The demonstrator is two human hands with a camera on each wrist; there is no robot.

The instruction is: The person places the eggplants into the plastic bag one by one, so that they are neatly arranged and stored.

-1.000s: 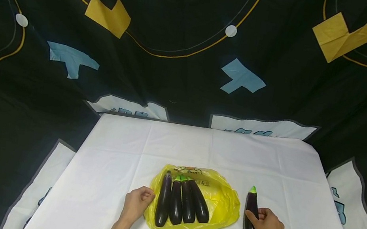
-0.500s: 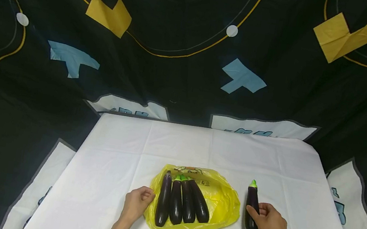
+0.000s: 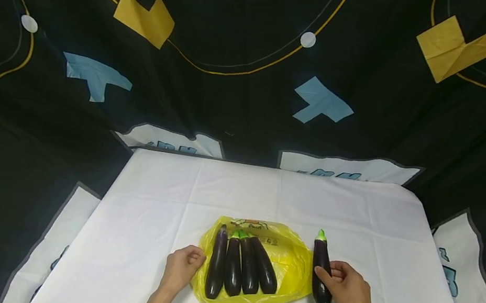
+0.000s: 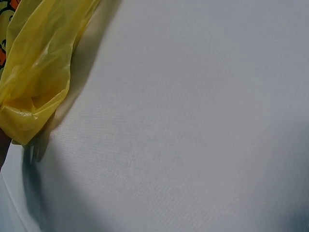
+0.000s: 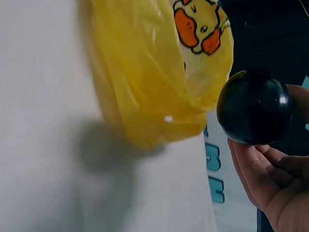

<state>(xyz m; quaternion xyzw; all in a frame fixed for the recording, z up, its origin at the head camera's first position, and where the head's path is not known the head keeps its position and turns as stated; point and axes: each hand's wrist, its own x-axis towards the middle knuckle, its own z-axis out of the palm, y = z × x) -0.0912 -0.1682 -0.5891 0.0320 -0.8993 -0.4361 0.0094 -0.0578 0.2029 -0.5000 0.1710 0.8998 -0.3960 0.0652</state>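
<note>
My right hand (image 3: pixel 349 289) grips a dark purple eggplant (image 3: pixel 320 275) with a green stem, just off the right edge of a yellow plastic bag (image 3: pixel 292 273). In the right wrist view the held eggplant (image 5: pixel 254 107) shows its round blunt end, with thumb and fingers (image 5: pixel 263 176) on either side of it. Several more eggplants (image 3: pixel 232 269) lie side by side in the open bag, stems pointing away from me. At the bag's left edge my left hand (image 3: pixel 181 269) pinches the plastic. The left wrist view catches only part of the bag (image 4: pixel 41 72).
A white cloth (image 3: pixel 161 186) covers the table. Behind it hangs a black curtain (image 3: pixel 231 107) with yellow and blue shapes. A printed cartoon (image 5: pixel 198 26) shows on the bag.
Carrying the eggplant, my right hand has moved away from me and then left, up to the bag's right edge. My left hand has stayed at the bag's left edge.
</note>
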